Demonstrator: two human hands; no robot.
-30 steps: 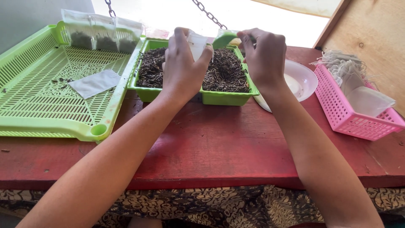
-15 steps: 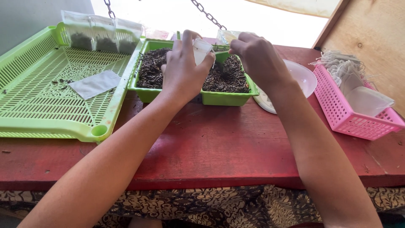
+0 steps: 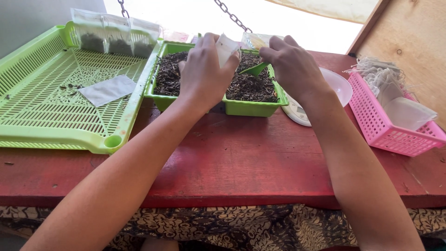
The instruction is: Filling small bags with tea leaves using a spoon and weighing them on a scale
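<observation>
My left hand holds a small white paper sachet upright over a green tub filled with dark dried leaves. My right hand grips a green scoop whose bowl dips down into the leaves just right of the sachet. Both hands hover above the middle of the tub.
A large green slatted tray lies at left with a flat white sachet on it and filled clear bags leaning at its back. A white scale and a pink basket of empty sachets stand at right. Chains hang above the red table.
My right hand has lowered the green scoop from beside the sachet's mouth down into the leaves. My left hand has kept the sachet in about the same place.
</observation>
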